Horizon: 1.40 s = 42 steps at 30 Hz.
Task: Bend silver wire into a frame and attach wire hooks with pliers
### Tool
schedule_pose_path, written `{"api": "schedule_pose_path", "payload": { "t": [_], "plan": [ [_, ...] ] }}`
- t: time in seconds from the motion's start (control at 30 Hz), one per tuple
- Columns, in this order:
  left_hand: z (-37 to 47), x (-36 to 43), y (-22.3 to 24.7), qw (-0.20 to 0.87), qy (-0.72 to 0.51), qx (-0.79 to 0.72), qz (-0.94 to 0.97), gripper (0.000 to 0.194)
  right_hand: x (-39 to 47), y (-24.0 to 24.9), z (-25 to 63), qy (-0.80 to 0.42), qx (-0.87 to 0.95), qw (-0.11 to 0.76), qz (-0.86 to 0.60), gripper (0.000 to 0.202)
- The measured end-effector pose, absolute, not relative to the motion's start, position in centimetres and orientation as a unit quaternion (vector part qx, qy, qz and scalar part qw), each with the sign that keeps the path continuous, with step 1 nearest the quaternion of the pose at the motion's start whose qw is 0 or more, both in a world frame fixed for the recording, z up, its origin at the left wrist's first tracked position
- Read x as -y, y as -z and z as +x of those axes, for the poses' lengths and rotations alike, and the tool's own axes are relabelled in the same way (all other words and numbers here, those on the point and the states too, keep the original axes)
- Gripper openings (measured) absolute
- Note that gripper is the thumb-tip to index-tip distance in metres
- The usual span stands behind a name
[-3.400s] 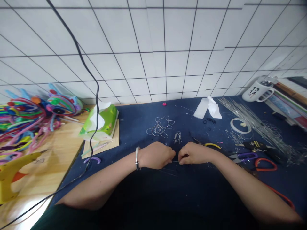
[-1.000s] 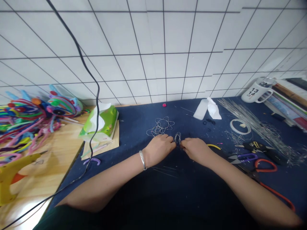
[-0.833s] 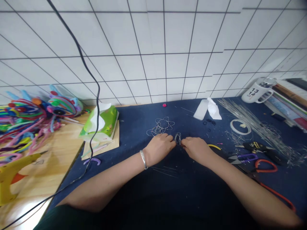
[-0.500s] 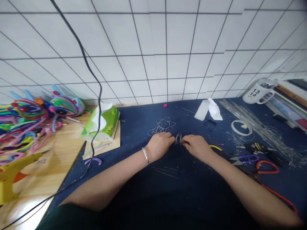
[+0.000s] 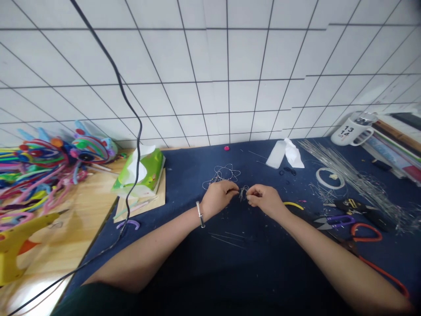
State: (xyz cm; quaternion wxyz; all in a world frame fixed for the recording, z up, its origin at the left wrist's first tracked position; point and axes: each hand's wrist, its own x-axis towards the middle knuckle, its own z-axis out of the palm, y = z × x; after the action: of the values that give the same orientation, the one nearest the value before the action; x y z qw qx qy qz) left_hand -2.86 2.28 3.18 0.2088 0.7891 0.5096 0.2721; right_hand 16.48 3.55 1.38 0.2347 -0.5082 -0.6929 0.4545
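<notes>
Between my two hands is a small bundle of thin silver wire (image 5: pixel 243 193), bent into loops. My left hand (image 5: pixel 218 197), with a silver bangle on its wrist, pinches the bundle's left side between thumb and fingers. On the right side my right hand (image 5: pixel 265 200) grips the same wire with its fingertips. Both hands are just above the dark blue cloth (image 5: pixel 190 175). Behind my left hand lies a loose tangle of looped wire (image 5: pixel 226 172). A few straight wire pieces (image 5: pixel 228 239) rest on the cloth nearer to me.
At right lie purple-handled scissors (image 5: pixel 335 220), red-handled shears (image 5: pixel 366 232), black pliers (image 5: pixel 353 205), a white tape roll (image 5: pixel 330 178), many straight wires (image 5: pixel 342 166) and a mug (image 5: pixel 349 131). At left are a tissue pack (image 5: pixel 149 171), a black cable (image 5: pixel 131 193) and a yellow glue gun (image 5: pixel 23 245).
My right hand has turned slightly, and its fingers show more. The wire bundle leans more and its loops look less upright. The camera view has tilted a little upward.
</notes>
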Motion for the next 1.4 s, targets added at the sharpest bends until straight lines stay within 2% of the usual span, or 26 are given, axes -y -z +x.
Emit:
{"api": "schedule_pose_path", "payload": {
  "t": [0.23, 0.43, 0.87, 1.4],
  "plan": [
    [-2.0, -2.3, -2.0, 0.453, -0.345, -0.529, 0.629, 0.013, -3.3, -0.8, 16.0, -0.568, 0.576, 0.331, -0.486, 0.019],
    [-1.2, -1.9, -1.2, 0.552, -0.410, -0.496, 0.530, 0.014, -2.8, -1.3, 15.7, -0.626, 0.513, 0.366, -0.458, 0.021],
    [-0.5, -1.5, -0.5, 0.592, -0.439, -0.475, 0.482, 0.016, -2.4, -1.0, 15.4, -0.659, 0.463, 0.380, -0.455, 0.021],
    [-0.3, -1.3, -0.2, 0.587, -0.444, -0.473, 0.484, 0.016, -2.2, -0.8, 15.3, -0.653, 0.459, 0.395, -0.455, 0.020]
  ]
}}
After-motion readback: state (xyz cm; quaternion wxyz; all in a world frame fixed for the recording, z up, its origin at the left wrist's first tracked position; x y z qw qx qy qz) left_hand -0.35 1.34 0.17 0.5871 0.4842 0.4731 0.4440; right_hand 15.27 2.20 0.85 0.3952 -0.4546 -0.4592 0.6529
